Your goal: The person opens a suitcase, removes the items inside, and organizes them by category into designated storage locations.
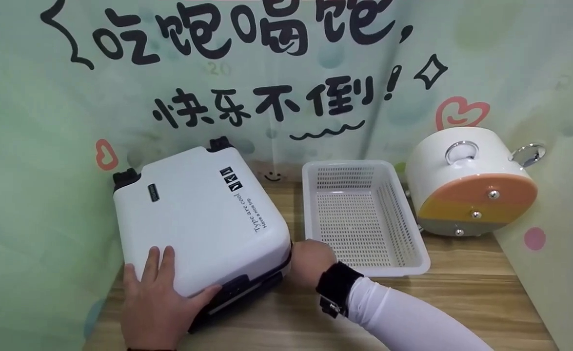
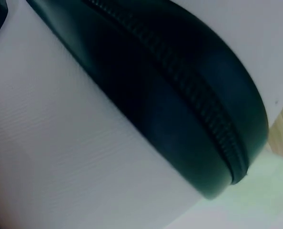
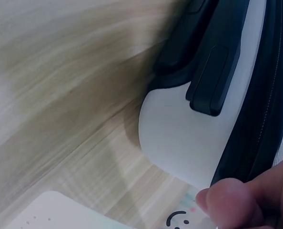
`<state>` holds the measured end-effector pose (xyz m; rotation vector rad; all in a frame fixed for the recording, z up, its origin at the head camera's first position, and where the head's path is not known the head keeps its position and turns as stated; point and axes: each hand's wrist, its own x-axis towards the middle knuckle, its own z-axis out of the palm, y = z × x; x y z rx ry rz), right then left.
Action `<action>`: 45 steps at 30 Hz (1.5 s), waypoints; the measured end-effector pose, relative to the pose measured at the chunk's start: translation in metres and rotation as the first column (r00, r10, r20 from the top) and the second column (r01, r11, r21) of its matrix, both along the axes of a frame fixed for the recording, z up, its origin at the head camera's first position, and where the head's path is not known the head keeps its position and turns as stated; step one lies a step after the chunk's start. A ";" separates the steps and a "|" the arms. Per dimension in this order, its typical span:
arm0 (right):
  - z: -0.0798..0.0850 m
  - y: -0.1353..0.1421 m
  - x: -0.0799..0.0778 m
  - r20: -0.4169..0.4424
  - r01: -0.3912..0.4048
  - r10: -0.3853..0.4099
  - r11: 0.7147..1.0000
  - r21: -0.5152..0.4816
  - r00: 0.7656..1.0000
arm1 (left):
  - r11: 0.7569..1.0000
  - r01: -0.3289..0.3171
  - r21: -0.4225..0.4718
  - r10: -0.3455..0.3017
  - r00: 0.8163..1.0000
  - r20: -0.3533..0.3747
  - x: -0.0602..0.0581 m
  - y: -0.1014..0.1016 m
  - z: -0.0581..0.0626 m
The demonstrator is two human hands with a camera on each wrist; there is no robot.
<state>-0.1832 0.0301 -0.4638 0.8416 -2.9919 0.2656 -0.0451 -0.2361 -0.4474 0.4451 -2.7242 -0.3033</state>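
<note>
A small white hard-shell suitcase [image 1: 198, 209] lies flat and turned at an angle, its lid facing up and black lettering on it. My left hand [image 1: 157, 297] rests on the near left corner of the lid, fingers straight and thumb along the near edge. At the right side, my right hand [image 1: 311, 263] is curled against the black zipper band [image 3: 265, 105]. In the right wrist view its thumb and finger [image 3: 232, 195] pinch at the zipper, with the pull hidden in them. The left wrist view shows closed zipper teeth [image 2: 179, 86] running round a corner.
A white perforated plastic basket [image 1: 415, 243] stands right of the suitcase, close to my right hand. Beyond it sits a white rounded container [image 1: 457, 161] with a striped front and metal rings. A printed cloth [image 1: 266, 97] hangs behind the wood-grain table [image 1: 471, 273].
</note>
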 end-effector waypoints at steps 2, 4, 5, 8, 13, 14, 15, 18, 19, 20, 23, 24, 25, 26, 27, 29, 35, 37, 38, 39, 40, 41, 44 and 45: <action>0.000 0.000 0.002 -0.001 -0.002 0.002 1.000 -0.004 1.000 | 1.000 -0.002 0.000 0.002 1.000 -0.004 0.000 0.000 0.000; 0.000 0.001 0.004 0.012 -0.003 0.002 1.000 0.003 1.000 | 1.000 -0.006 0.010 0.006 1.000 -0.002 0.001 0.000 0.001; 0.000 0.001 0.005 0.014 -0.001 0.001 1.000 0.007 1.000 | 1.000 -0.008 0.017 0.008 1.000 0.003 0.001 0.000 0.001; 0.000 0.002 0.006 0.008 -0.005 0.005 1.000 0.031 1.000 | 0.999 -0.016 0.039 0.015 1.000 0.026 0.003 0.001 0.002; 0.001 0.006 0.009 -0.007 -0.019 0.019 0.999 0.042 1.000 | 0.999 -0.022 0.047 0.019 0.998 0.060 0.003 0.002 0.006; 0.001 0.007 0.010 -0.010 -0.022 0.023 0.999 0.039 1.000 | 0.999 -0.023 0.047 0.020 0.998 0.064 0.003 0.002 0.007; 0.002 0.007 0.011 -0.011 -0.024 0.025 0.999 0.039 1.000 | 0.999 -0.023 0.048 0.019 0.998 0.068 0.003 0.002 0.008; 0.002 0.008 0.014 -0.015 -0.030 0.030 0.999 0.026 0.999 | 0.999 -0.016 0.049 0.012 0.997 0.072 0.003 0.001 0.008; 0.003 0.008 0.015 -0.013 -0.031 0.031 0.999 0.023 0.999 | 0.999 -0.013 0.045 0.010 0.997 0.074 0.002 0.001 0.008; 0.003 0.007 0.016 -0.008 -0.031 0.031 0.999 0.019 0.999 | 0.999 -0.010 0.041 0.007 0.997 0.072 0.002 0.001 0.008; 0.002 0.006 0.018 0.016 -0.029 0.029 1.000 -0.003 0.999 | 0.999 0.001 0.035 -0.003 0.998 0.066 0.002 -0.001 0.008; 0.002 0.005 0.019 0.024 -0.028 0.028 1.000 -0.005 0.999 | 0.999 0.002 0.034 -0.005 0.998 0.069 0.002 -0.002 0.008; 0.002 0.004 0.019 0.026 -0.028 0.028 1.000 -0.004 0.999 | 0.999 0.006 0.036 -0.008 0.997 0.072 0.002 -0.002 0.008; 0.001 0.004 0.020 0.029 -0.028 0.028 1.000 -0.003 0.999 | 0.999 0.008 0.041 -0.011 0.997 0.078 0.003 -0.003 0.008; 0.001 0.004 0.020 0.030 -0.031 0.031 1.000 -0.003 0.999 | 0.999 0.006 0.045 -0.010 0.996 0.088 0.003 -0.003 0.008; 0.001 0.003 0.022 0.029 -0.034 0.034 0.999 0.003 0.999 | 0.999 -0.001 0.049 -0.004 0.994 0.107 0.004 -0.003 0.008; 0.001 -0.008 0.035 0.073 -0.080 0.083 0.996 -0.042 0.994 | 1.000 0.002 0.030 -0.004 0.997 0.076 0.005 -0.002 0.009; -0.001 -0.013 0.039 0.079 -0.119 0.124 0.991 -0.063 0.989 | 1.000 0.012 0.023 -0.014 0.998 0.059 0.004 0.001 0.009; -0.003 -0.015 0.041 0.084 -0.134 0.140 0.988 -0.071 0.987 | 1.000 0.016 0.019 -0.017 0.999 0.052 0.004 0.003 0.009; -0.004 -0.017 0.042 0.084 -0.140 0.146 0.987 -0.074 0.986 | 1.000 0.017 0.016 -0.018 0.999 0.046 0.003 0.006 0.008; -0.006 -0.018 0.042 0.076 -0.138 0.144 0.988 -0.075 0.987 | 1.000 0.018 0.013 -0.018 0.999 0.042 0.002 0.008 0.008; -0.007 -0.019 0.042 0.072 -0.133 0.138 0.988 -0.076 0.988 | 1.000 0.020 0.012 -0.021 0.999 0.035 0.002 0.010 0.007; -0.010 -0.019 0.039 0.072 -0.107 0.112 0.992 -0.069 0.991 | 1.000 0.020 0.021 -0.020 1.000 0.015 0.002 0.016 0.005; -0.010 -0.018 0.037 0.072 -0.101 0.105 0.993 -0.066 0.992 | 1.000 0.017 0.026 -0.017 1.000 0.014 0.003 0.018 0.005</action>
